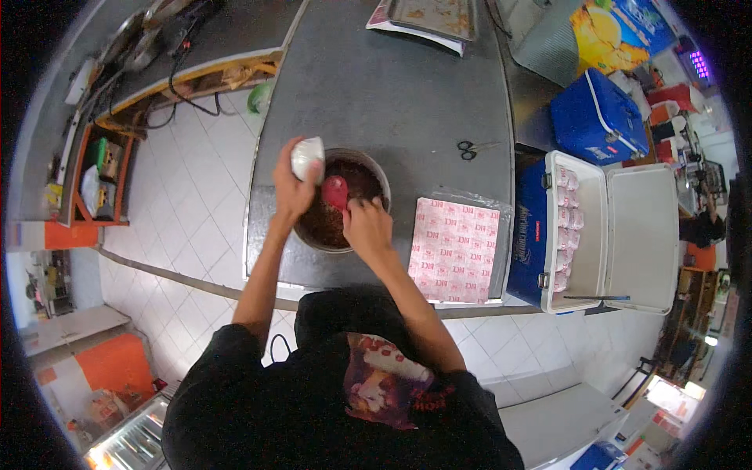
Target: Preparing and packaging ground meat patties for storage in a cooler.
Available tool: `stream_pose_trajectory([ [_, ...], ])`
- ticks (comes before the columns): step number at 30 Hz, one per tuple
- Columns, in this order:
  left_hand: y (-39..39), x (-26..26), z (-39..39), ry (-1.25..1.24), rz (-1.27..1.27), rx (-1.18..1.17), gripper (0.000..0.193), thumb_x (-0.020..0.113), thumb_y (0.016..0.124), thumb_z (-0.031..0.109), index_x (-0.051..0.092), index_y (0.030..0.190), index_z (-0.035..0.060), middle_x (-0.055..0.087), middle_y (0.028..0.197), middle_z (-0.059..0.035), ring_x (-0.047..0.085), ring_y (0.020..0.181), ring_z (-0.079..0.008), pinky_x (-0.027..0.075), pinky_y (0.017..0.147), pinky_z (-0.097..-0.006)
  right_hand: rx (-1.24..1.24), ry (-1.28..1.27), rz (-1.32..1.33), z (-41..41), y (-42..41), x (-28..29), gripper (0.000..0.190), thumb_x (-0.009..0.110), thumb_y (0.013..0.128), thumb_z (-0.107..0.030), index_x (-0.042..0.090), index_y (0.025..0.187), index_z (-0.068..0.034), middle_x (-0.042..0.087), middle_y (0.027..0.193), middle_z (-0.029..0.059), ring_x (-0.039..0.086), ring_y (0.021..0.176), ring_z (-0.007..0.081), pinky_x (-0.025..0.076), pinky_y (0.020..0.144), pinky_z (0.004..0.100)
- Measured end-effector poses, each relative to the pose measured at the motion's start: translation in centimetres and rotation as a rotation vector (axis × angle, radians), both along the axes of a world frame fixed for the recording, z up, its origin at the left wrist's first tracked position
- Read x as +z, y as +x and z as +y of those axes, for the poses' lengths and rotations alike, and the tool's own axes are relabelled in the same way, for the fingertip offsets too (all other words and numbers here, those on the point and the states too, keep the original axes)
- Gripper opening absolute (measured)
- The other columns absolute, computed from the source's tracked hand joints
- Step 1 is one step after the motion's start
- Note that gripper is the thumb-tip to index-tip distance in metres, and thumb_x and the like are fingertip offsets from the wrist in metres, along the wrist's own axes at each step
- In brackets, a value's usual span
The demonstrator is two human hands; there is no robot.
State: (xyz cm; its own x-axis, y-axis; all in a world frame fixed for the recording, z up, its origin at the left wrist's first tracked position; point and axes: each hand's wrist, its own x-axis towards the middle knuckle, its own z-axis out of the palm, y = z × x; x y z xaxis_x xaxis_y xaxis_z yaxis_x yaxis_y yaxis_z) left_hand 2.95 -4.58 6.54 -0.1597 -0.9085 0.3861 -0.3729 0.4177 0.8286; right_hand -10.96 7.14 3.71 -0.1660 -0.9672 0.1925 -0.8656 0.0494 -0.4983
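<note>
My left hand [289,194] grips a white, rounded, blurred item [308,157], perhaps a bun, over the left rim of a round pot [385,176]. In my right hand [371,228] is a pink-red spoon [335,191], its bowl above the pot and close to the white item. Dark brown, crumbly food [354,161] fills the part of the pot that shows. To the right of the pot lies a stack of white wrapping paper [453,252] with red print, resting on clear plastic [504,235].
Black-handled scissors [468,150] lie on the grey table [376,88]. A metal baking tray [435,16] sits at the far end. Beside the table's right edge, a blue cooler [529,235] with its lid raised holds several wrapped packages [567,229]. Behind it stands a closed blue cooler [596,120].
</note>
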Motion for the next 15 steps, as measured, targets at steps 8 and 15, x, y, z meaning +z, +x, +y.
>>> stream_pose_trajectory([
  [8, 6.3, -4.7, 1.8, 0.157, 0.374, 0.178, 0.050, 0.060, 0.091, 0.036, 0.055, 0.127, 0.0020, 0.065, 0.105, -0.0151, 0.060, 0.099, -0.0228, 0.046, 0.089, -0.0361, 0.010, 0.561, 0.193, -7.3, 2.2, -5.3, 0.026, 0.068, 0.082, -0.025, 0.069, 0.092, 0.000, 0.070, 0.084, 0.0226, 0.070, 0.083, 0.0401, 0.056, 0.074, 0.0479],
  [15, 6.6, -4.7, 4.7, 0.257, 0.504, 0.131, 0.051, 0.059, 0.091, 0.038, 0.055, 0.126, 0.0018, 0.063, 0.106, -0.0141, 0.058, 0.100, -0.0227, 0.045, 0.092, -0.0364, 0.151, 0.458, 0.424, -6.3, -0.6, -0.6, 0.029, 0.055, 0.088, -0.016, 0.056, 0.112, 0.001, 0.069, 0.079, 0.0251, 0.071, 0.074, 0.0350, 0.056, 0.064, 0.0443],
])
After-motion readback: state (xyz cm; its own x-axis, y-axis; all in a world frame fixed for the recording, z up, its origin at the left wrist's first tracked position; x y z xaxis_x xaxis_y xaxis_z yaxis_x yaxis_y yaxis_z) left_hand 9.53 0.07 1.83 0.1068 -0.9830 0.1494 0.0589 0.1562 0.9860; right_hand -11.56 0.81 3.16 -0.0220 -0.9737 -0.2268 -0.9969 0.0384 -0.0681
